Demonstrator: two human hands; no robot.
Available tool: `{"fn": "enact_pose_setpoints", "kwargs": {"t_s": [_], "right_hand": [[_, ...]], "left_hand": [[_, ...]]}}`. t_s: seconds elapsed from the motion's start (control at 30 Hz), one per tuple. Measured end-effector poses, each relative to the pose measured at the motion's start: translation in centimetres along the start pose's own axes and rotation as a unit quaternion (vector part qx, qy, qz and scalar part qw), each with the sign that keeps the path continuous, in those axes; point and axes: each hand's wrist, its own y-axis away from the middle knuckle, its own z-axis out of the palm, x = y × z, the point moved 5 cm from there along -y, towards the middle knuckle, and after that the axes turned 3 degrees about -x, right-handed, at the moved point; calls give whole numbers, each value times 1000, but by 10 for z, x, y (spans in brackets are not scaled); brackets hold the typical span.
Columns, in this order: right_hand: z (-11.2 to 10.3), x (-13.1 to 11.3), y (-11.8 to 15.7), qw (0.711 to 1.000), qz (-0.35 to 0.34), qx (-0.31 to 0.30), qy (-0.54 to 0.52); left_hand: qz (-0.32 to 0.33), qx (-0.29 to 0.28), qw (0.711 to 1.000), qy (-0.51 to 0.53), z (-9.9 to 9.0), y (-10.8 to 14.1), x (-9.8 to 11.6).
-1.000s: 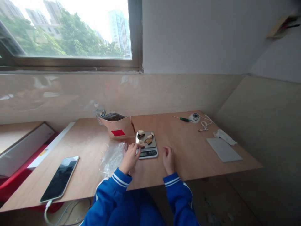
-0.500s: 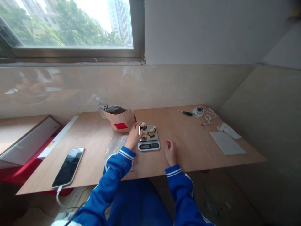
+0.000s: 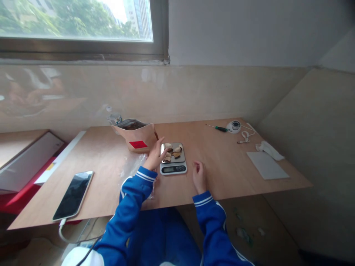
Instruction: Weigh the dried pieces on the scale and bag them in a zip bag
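Observation:
Several pale and brown dried pieces that look like mushrooms [image 3: 176, 154] lie on the metal plate of a small digital kitchen scale [image 3: 173, 169]. At the plate's left edge is my left hand [image 3: 154, 155], its fingers stretched out and the thumb apart, beside the pieces. Behind this hand stands a brown paper pouch [image 3: 140, 137] with a red label, its top open. My right hand [image 3: 199, 176] rests on the table to the right of the scale, fingers curled in, with nothing seen in them. A clear plastic bag [image 3: 131, 168] lies partly under my left forearm.
A phone [image 3: 73, 195] with a cable plugged in lies at the left. A clear bottle [image 3: 113, 117] stands behind the pouch. On the right are a screwdriver [image 3: 220, 129], a white round camera [image 3: 234, 126] with its cord, white paper [image 3: 267, 166] and a crumpled tissue [image 3: 269, 150].
My left hand has drawn slightly left off the pieces and its fingers have straightened. The view has tilted down a little. My right hand stays curled in the same place.

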Motion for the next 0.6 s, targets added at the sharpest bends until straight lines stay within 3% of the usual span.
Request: {"fn": "enact_pose_setpoints", "kwargs": {"t_s": [0.07, 0.13, 0.3, 0.43, 0.6], "right_hand": [[0, 0, 0, 1000, 5, -4, -1], [-1, 0, 1, 1000, 5, -9, 0], [-2, -1, 3, 1000, 5, -13, 1], [-2, -1, 4, 1000, 6, -16, 15], [-2, -1, 2, 1000, 8, -22, 17]], "left_hand": [[-40, 75, 996, -8, -22, 25, -4], [-93, 100, 990, -38, -33, 57, -15], [-201, -18, 971, -130, -12, 119, -56], [-239, -3, 955, -173, 2, 129, -62], [-243, 31, 949, -199, 3, 124, -53]]}}
